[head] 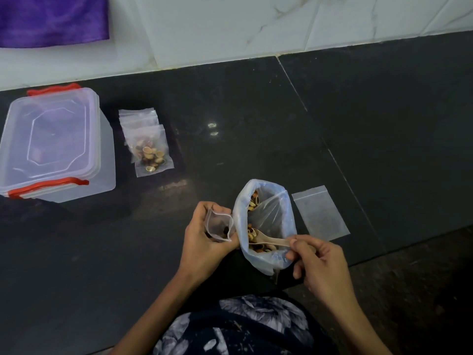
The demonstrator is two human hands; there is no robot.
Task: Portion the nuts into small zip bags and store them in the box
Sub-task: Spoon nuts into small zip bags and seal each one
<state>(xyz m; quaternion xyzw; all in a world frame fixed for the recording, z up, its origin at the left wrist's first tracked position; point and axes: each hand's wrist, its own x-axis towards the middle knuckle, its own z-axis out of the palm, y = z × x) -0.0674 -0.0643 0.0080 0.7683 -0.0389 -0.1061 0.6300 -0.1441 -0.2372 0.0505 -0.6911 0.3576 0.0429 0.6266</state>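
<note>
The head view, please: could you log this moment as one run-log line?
left hand: holds small zip bag open | right hand: spoon in nut bag | box: lidded

- purple cloth: cut off by top and left edges, full shape unknown
- box: left side clipped by the frame edge; lid is cloudy, contents can't be made out
- small zip bag in left hand: lower part hidden behind the fingers, fill level unclear, only a dark bit or two visible
- spoon: handle end hidden inside right hand; bowl partly buried in nuts
- big nut bag: bottom hidden by its own folds
- stacked zip bags: overlapping, count unclear
- patterned clothing: cut off at bottom edge
</note>
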